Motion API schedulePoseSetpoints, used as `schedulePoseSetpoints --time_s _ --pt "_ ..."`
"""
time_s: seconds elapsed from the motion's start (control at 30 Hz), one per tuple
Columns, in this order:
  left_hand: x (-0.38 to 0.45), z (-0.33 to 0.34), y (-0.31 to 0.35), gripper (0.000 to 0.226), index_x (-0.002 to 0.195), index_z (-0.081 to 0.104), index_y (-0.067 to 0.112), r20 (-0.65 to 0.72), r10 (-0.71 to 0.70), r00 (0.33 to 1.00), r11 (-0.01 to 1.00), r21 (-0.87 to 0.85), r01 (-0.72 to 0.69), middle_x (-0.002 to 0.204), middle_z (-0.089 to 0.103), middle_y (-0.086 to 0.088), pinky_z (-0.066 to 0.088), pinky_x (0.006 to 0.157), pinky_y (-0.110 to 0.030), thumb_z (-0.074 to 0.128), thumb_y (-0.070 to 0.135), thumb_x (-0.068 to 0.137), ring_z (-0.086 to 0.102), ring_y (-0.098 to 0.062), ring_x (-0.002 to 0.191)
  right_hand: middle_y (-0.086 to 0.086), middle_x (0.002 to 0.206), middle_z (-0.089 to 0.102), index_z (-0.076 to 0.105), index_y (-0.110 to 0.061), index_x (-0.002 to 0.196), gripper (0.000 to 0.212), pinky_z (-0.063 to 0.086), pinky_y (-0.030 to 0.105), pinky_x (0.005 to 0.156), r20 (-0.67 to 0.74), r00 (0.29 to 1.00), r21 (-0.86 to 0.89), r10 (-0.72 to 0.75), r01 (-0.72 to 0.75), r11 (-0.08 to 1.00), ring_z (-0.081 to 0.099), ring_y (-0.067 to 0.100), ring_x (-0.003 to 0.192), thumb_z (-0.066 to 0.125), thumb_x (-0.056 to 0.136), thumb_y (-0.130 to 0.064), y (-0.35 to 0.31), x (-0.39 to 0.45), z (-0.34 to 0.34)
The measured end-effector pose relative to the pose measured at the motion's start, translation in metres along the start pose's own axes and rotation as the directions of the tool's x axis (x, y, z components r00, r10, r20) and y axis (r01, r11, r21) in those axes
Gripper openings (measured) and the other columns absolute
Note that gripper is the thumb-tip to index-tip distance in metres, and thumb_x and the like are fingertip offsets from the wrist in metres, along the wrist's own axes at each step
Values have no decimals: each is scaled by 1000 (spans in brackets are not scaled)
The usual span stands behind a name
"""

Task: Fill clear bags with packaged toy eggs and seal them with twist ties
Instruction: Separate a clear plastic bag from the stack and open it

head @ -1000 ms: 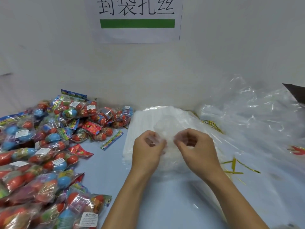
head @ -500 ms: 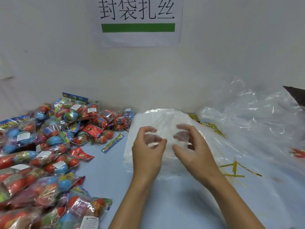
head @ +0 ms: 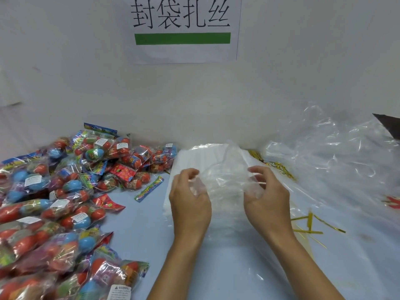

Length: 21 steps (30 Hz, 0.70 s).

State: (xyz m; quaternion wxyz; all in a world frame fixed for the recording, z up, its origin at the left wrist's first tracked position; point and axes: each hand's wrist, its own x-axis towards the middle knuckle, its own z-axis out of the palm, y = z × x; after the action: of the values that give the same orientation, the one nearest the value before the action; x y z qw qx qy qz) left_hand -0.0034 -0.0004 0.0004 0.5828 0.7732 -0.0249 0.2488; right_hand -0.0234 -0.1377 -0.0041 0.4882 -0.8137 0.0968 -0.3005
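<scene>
Nearest the viewer, both forearms reach in over the front edge of the pale blue worktop [head: 134, 239], and between the hands hangs one clear bag [head: 223, 182], lifted a little off the stack of flat bags [head: 190, 156] that lies in the middle of the worktop. The left hand [head: 189, 202] pinches one side of the bag's mouth between curled fingers and thumb, and the right hand [head: 267, 202] pinches the opposite side in the same curled grip; the two are held apart, which looks meant to pull the film's two layers open so that something can go in. The plastic is so thin and glossy that I cannot tell just where its rim runs past the fingertips. The bag appears empty, so filling has probably not begun. The packaged toy eggs [head: 54, 202], red and blue in printed wrappers, are heaped along the left edge from the near corner back to the wall, within easy reach of the left hand. To the right of the hands, gold twist ties [head: 309, 224] lie scattered on the worktop, ready for sealing, and a few more show beyond the stack. A large crumpled plastic sheet [head: 335, 161] fills the far right corner. Behind everything rises a plain white wall [head: 65, 61], bearing a paper sign [head: 181, 29] with Chinese characters above a green bar.
</scene>
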Motion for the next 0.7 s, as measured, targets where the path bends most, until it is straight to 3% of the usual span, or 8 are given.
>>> schedulePoseSetpoints --time_s 0.1,0.17,0.27,0.33,0.47,0.57,0.63,0.7 --pt "-4 7 -1 23 87 57 25 172 -11 985 999 -39 18 85 63 11 44 65 -8 69 6 85 58 -7 77 -12 84 65 60 -29 95 27 44 14 64 67 997 32 -37 35 999 59 4 74 71 81 -9 -1 -2 3" --pt "-6 11 0 27 74 51 22 219 -24 975 999 -19 29 70 57 7 43 57 -16 73 8 81 50 -10 63 -14 68 58 54 -26 77 26 38 13 55 109 992 40 -69 65 997 50 7 60 74 78 -9 -3 -3 7" --pt "-3 7 -2 40 59 38 18 77 -19 997 997 76 13 55 38 6 31 46 -18 67 -5 73 33 -9 52 -9 54 42 39 -22 61 36 29 19 47 22 995 -9 -94 95 995 33 11 53 62 73 3 -1 -3 8" --pt "-1 1 -2 39 56 36 16 -89 -16 996 993 113 26 52 33 7 26 43 -20 55 -14 71 31 -9 51 -7 53 41 42 -18 61 29 30 26 48 -91 993 -52 -80 75 996 33 12 54 55 73 5 1 -1 6" --pt "-3 -2 2 39 61 39 16 -200 63 978 983 182 -26 65 40 2 30 48 -14 48 -20 72 36 -12 56 -5 75 57 52 -22 76 22 43 34 60 -165 986 -43 -29 22 999 53 16 69 55 81 -2 0 0 6" --pt "-2 -1 3 39 87 54 19 -87 62 994 995 82 -55 94 51 4 39 61 -7 60 -17 72 52 -3 84 -7 85 61 55 -26 90 18 51 39 63 -108 994 43 34 -29 999 60 18 73 58 87 -8 2 1 5" --pt "-4 -2 3 51 107 56 26 22 89 996 996 7 -89 110 55 11 39 74 -2 72 -7 72 52 5 98 -7 80 63 55 -27 88 19 50 31 60 -54 998 40 -15 17 999 59 11 68 62 88 -9 2 1 4" --pt "-6 0 3 48 108 56 31 86 140 986 989 30 -143 111 58 13 35 82 0 77 3 74 53 2 101 -7 72 62 54 -27 83 23 45 22 56 25 996 23 -87 87 996 58 11 66 67 84 -9 0 -1 5"
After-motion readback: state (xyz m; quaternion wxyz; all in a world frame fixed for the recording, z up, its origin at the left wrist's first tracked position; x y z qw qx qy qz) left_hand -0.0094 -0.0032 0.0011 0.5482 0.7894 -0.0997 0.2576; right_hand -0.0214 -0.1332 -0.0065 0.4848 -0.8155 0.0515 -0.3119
